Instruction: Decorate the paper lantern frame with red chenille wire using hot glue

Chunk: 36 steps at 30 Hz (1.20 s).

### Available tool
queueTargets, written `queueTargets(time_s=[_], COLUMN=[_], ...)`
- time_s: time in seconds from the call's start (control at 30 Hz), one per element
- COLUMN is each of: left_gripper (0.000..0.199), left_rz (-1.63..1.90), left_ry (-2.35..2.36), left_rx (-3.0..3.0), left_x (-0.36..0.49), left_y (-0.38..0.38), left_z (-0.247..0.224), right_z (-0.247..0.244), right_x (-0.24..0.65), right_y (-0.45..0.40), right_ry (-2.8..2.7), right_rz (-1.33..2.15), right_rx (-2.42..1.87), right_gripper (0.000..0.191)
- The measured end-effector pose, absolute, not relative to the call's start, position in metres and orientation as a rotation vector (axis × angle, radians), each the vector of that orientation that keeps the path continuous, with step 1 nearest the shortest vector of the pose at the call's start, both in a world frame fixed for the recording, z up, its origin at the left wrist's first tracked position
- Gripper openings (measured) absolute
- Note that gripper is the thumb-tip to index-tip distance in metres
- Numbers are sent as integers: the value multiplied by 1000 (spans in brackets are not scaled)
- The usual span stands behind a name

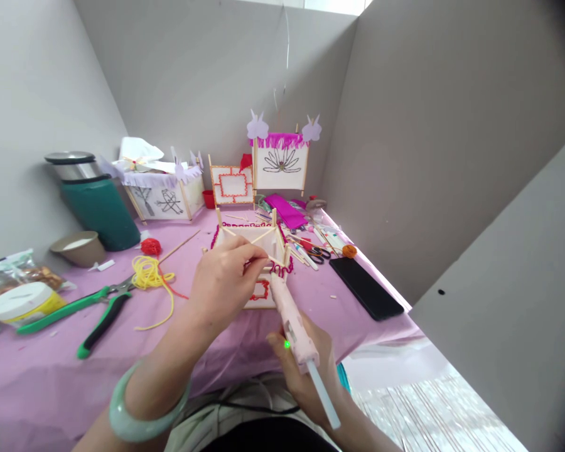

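My right hand [306,358] is wrapped round a pale pink glue gun [294,329], a translucent glue stick jutting from its rear and a green light glowing on it. Its nozzle points at the near right corner of a small box-like frame [263,242] of wooden sticks and white panels with dark pink trim. Over that frame is my left hand [228,273], thumb and fingers pinched together near the nozzle; what they hold is too small to make out. A red pattern [260,289] marks the frame's front panel.
Green-handled pliers [98,301], yellow cord [148,274], a bowl [80,248] and a teal bottle [98,210] are on the left. Decorated panels [282,164] stand behind. Scissors [317,254] and a black phone [365,287] lie right.
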State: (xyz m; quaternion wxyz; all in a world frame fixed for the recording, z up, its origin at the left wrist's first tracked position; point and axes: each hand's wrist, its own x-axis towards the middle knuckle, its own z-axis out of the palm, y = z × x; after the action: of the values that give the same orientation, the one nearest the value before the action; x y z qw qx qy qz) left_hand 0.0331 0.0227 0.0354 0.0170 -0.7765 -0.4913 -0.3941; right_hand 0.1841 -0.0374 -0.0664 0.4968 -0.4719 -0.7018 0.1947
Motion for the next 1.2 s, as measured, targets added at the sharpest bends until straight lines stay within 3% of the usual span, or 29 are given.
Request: queueTargets(time_s=[0.77, 1.03, 1.2], left_gripper=[14, 9, 4], left_rz=[-1565, -1678, -1696], left_ry=[-1737, -1858, -1932], left_rx=[-2168, -2197, -2184], left_x=[50, 53, 54], left_y=[2, 4, 4], left_z=[-13, -17, -16], right_z=[-55, -50, -49], right_x=[186, 187, 189], right_y=[-40, -41, -40], right_ry=[-1623, -1647, -1663], right_rz=[658, 549, 510], right_rx=[-1098, -1092, -1091], right_gripper=[21, 17, 25])
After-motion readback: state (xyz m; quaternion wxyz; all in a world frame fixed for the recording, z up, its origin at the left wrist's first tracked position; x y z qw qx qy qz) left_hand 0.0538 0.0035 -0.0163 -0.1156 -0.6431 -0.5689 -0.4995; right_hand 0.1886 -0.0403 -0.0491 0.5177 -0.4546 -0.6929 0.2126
